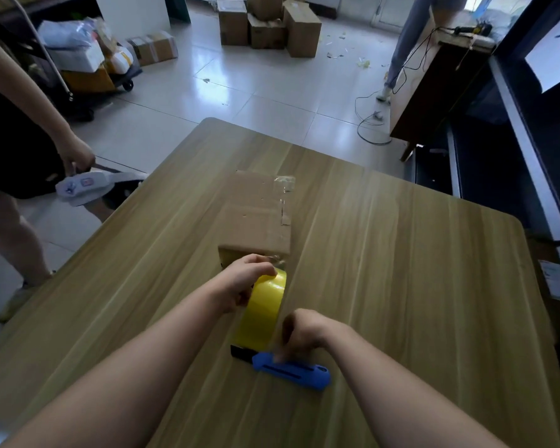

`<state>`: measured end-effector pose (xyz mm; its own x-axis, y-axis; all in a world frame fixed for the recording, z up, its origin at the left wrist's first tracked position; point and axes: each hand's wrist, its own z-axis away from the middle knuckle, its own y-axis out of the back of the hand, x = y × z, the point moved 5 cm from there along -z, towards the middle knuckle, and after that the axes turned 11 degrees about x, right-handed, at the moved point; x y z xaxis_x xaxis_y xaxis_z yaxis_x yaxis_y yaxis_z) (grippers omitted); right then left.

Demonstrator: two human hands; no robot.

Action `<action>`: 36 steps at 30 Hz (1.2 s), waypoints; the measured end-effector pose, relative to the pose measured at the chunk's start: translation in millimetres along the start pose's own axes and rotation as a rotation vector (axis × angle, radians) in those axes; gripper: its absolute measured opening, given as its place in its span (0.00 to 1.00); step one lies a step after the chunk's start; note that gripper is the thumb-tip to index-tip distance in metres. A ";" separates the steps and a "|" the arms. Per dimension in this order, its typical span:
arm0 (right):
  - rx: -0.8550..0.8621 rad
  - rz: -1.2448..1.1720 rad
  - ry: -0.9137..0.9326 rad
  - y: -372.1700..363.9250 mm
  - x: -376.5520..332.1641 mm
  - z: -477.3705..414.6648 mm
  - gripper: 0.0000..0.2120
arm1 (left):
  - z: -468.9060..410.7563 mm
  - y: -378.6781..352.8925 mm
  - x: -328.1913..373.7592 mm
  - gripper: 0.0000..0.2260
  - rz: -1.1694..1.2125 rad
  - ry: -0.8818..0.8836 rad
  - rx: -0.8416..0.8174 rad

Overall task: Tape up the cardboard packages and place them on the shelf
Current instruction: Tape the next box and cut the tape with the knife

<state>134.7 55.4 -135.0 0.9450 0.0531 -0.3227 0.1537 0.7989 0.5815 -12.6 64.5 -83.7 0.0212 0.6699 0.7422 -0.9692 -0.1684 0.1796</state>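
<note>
Fingertips [277, 356] of our right hand [302, 334] curl down, pinching blue cutter [293, 372] flat on table [408, 260]; fingers of our left hand [242, 283] curl over yellow tape roll [265, 307], upright just beyond. Cardboard box [256, 215] lies mid-table, near end by roll.

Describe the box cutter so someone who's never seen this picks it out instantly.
On the wooden table, nearer the camera than the cardboard box, a yellow tape roll stands on edge. The box cutter lies flat this side of it, touched by the right hand: the only blue thing there, long, slotted, with a black tip.
</note>
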 end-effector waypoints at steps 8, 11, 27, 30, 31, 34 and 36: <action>0.051 0.384 0.123 -10.7 -5.3 3.0 0.24 | 3.8 14.7 -5.6 0.05 -0.008 0.015 -0.004; 0.107 0.418 0.128 -3.3 -1.5 -0.7 0.24 | 3.0 15.6 -6.5 0.05 -0.025 0.011 -0.007; 0.391 0.366 -0.091 75.2 45.1 22.1 0.12 | 5.0 21.2 -1.5 0.11 -0.078 -0.011 0.012; 0.615 0.325 -0.106 91.3 41.0 29.2 0.15 | 6.7 20.8 -2.6 0.11 -0.063 0.001 0.008; 0.695 0.265 -0.089 95.1 36.6 31.3 0.17 | 7.0 20.8 -3.4 0.11 -0.061 0.007 0.007; 0.824 -0.084 0.010 103.1 16.0 35.0 0.11 | 6.6 20.9 -6.5 0.11 -0.054 0.038 -0.003; 0.789 -0.250 0.072 105.5 -2.6 27.6 0.07 | 6.2 21.5 -9.2 0.09 -0.042 0.062 -0.007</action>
<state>156.4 123.0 -52.3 0.8393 -0.0104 -0.5435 0.5395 0.1392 0.8304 -32.1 50.2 -82.6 0.0464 0.7200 0.6925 -0.9695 -0.1345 0.2047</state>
